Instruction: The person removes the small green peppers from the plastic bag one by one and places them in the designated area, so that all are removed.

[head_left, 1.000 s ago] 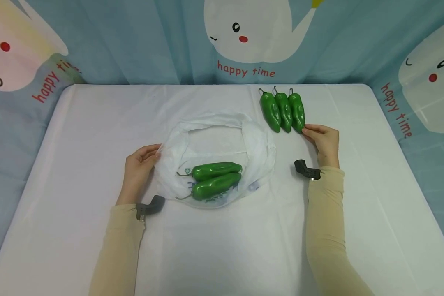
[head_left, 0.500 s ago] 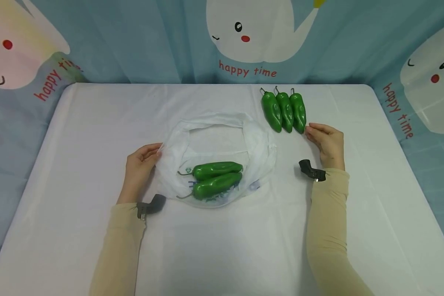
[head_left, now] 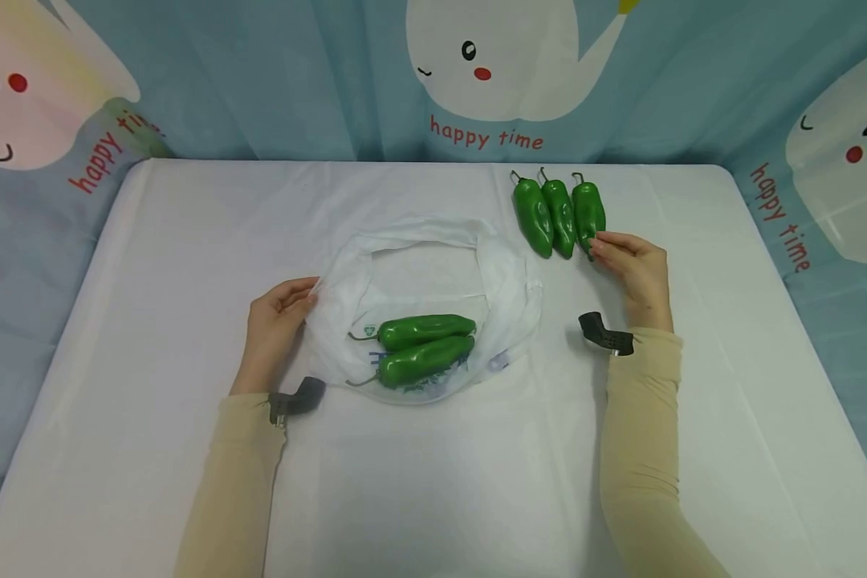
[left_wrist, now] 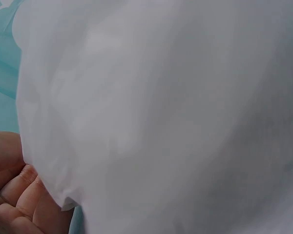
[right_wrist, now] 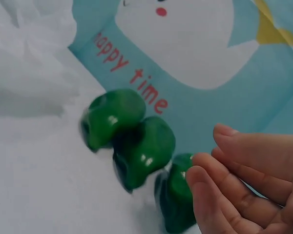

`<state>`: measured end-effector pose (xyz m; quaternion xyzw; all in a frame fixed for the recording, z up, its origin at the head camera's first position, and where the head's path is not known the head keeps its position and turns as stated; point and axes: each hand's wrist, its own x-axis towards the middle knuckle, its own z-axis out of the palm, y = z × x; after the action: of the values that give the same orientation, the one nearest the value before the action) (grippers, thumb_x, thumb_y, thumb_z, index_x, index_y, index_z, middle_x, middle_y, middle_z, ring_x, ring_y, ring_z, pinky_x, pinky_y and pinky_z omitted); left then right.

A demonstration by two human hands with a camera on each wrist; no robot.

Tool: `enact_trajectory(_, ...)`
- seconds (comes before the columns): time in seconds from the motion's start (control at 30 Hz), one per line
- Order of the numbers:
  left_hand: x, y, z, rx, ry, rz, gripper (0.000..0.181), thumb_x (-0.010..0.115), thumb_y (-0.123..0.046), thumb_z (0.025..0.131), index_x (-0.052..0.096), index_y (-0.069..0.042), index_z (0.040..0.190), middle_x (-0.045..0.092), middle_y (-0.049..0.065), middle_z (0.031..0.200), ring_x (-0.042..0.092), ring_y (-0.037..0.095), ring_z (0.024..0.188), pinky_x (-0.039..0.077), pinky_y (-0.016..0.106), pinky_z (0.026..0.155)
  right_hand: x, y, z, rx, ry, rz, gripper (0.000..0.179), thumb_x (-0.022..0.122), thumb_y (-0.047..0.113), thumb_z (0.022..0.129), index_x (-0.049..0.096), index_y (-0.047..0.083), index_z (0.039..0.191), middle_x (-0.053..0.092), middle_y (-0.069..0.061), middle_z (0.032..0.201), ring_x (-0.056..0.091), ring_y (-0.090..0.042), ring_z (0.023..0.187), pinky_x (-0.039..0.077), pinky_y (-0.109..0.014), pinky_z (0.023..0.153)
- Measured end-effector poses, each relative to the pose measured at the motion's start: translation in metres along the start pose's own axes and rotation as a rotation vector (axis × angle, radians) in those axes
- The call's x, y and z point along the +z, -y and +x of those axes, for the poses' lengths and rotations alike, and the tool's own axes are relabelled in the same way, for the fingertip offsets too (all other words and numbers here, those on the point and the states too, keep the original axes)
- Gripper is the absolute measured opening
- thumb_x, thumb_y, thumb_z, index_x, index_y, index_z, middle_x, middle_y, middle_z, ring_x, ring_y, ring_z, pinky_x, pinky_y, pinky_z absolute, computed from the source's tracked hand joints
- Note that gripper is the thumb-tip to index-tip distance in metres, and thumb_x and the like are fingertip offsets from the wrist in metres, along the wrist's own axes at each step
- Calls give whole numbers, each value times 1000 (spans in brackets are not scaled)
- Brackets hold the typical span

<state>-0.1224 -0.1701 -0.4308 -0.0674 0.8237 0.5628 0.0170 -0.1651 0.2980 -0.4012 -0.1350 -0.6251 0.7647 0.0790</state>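
In the head view a white translucent plastic bag [head_left: 509, 265] lies with its mouth spread, and two long green peppers [head_left: 425, 331] rest in it. My left hand [head_left: 278, 321] pinches the bag's left rim; the left wrist view shows the bag's white film [left_wrist: 146, 107] beside the curled fingers [left_wrist: 24, 195]. Toward the back right lie three more green peppers, stems away from me. The fingertips of my right hand [head_left: 637, 273] are at the lower tip of the rightmost pepper [head_left: 588, 207]. In the right wrist view the fingers overlap that pepper [right_wrist: 178, 200], with a gap between thumb and fingers.
A white cloth covers the table [head_left: 419, 490]. Behind it and at both sides hangs a blue curtain [head_left: 289, 80] with printed whales. The left pepper [head_left: 533, 217] and the middle pepper [head_left: 559, 217] of the row lie side by side, right of the bag.
My right hand drew slightly away from the rightmost pepper, then came back over its tip. That pepper has shifted a little away from the middle one. My left hand stays at the bag's rim.
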Motion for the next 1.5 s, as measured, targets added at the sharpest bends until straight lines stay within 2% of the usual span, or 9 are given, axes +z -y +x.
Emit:
enact_trajectory(0.13,0,1,0,4,-2,-1,34,60,-20,94,61,-3,123,64,12,113,59,0,95,45,12,81,8,1,-1,-20,-1,-21,17,70,-7,81,69,-8,98,71,-7,83,68,-15,76,54,-24,73)
enact_trajectory(0.37,0,1,0,17,-7,-4,34,60,-19,94,61,-2,123,64,11,112,58,-1,94,45,11,80,8,2,1,-45,-237,59,23,73,-6,78,67,-11,99,69,-10,85,66,-16,75,53,-22,69)
enact_trajectory(0.5,0,1,-1,13,-6,-4,33,61,-19,94,62,-2,122,64,13,112,58,-1,94,45,11,80,4,-2,5,-34,-308,108,22,72,-10,76,67,-11,98,67,-9,82,65,-15,72,53,-21,67)
enact_trajectory(0.73,0,2,0,8,-11,0,33,61,-19,94,62,-3,122,65,13,112,59,-1,94,45,12,80,5,-8,8,-3,-290,27,32,71,-7,79,61,-14,109,67,-7,84,64,-13,74,53,-20,68)
enact_trajectory(1.0,0,0,-1,13,-9,-4,33,60,-18,94,62,-2,122,64,16,113,58,-2,94,44,12,80,6,-13,9,-7,-245,-8,33,69,-10,80,60,-15,111,67,-8,85,64,-14,80,53,-21,71)
enact_trajectory(1.13,0,0,-1,13,-4,-12,33,60,-18,94,62,-2,122,64,17,114,58,-2,94,45,11,80,9,-16,11,-13,-242,-66,32,68,-10,80,60,-14,111,67,-5,85,64,-13,83,52,-19,72)
enact_trajectory(1.37,0,-2,-1,21,3,-18,33,60,-16,94,61,-2,124,63,20,115,58,-4,91,44,10,77,13,-22,16,-42,-254,-264,31,70,-3,82,63,-9,112,66,-3,92,61,-12,91,49,-17,79)
enact_trajectory(1.5,0,-2,-1,17,5,-23,33,59,-15,94,61,-2,124,62,20,116,58,-4,92,44,10,77,12,-22,17,-33,-243,-286,33,70,-2,83,63,-8,114,66,-4,95,61,-12,94,49,-17,80)
